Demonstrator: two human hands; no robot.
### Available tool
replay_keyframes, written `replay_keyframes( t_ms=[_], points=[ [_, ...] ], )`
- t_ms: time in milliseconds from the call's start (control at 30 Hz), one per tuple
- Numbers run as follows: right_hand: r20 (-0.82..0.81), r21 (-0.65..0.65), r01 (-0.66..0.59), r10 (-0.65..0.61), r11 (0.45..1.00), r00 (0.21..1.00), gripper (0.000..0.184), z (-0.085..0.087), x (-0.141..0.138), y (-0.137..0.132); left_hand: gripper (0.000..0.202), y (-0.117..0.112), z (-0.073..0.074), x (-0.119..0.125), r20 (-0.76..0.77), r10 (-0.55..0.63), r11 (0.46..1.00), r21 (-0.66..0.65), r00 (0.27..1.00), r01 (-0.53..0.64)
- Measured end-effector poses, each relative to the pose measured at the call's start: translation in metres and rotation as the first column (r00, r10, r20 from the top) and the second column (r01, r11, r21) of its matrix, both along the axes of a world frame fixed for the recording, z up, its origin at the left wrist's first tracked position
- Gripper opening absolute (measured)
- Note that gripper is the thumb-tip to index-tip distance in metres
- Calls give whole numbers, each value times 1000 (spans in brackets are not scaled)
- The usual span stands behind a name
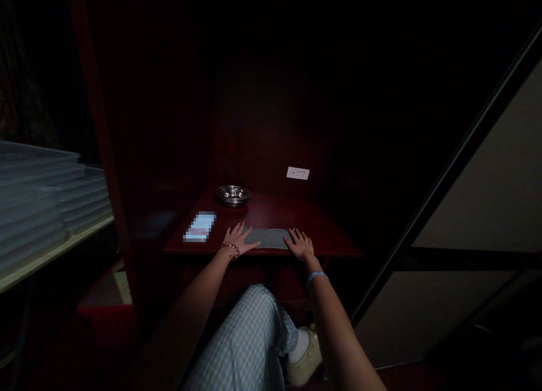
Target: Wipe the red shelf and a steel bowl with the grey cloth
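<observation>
Resting palms-down, fingers spread wide, the left hand (238, 241) and right hand (301, 246) touch opposite ends of a flat grey rectangular cloth (270, 238) on the glossy dark-red counter (271, 207).

grey cloth (270, 239) | textured, rectangular | spread flat, long sides running left-right | on dark red tabletop (328, 233), along its front edge

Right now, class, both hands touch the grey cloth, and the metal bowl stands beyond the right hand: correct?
Not quite: the metal bowl stands beyond the left hand, not the right hand, as the head view shows. Both hands touch the grey cloth.
</observation>
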State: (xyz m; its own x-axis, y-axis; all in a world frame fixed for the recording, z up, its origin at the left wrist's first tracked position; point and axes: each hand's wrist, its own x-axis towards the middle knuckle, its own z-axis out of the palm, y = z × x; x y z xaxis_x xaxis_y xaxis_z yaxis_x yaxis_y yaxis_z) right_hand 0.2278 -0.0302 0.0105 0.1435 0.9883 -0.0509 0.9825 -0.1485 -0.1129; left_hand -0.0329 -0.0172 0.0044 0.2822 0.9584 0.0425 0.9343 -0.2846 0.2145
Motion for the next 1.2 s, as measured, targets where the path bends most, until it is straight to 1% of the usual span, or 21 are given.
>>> replay_keyframes(
  t_ms=[433,567,800,1100,1200],
  points=[
    [36,28,-11,10,1000,999,65,0,1,1,86,-3,2,2,1,15,1000,5,1000,-15],
    [32,25,-5,4,1000,999,65,1,1,2,87,-3,2,2,9,16,1000,-1,1000,-16],
    [27,32,8,-9,999,1000,64,0,0,2,87,0,-4,2,28,18,1000,25,999,-19],
    [20,23,18,-18,1000,1000,64,-1,-1,2,87,-2,-1,1,27,24,1000,18,999,-25],
    [3,15,18,-19,1000,1000,64,1,-1,3,87,-3,-1,2,20,26,1000,11,999,-26]
  ],
)
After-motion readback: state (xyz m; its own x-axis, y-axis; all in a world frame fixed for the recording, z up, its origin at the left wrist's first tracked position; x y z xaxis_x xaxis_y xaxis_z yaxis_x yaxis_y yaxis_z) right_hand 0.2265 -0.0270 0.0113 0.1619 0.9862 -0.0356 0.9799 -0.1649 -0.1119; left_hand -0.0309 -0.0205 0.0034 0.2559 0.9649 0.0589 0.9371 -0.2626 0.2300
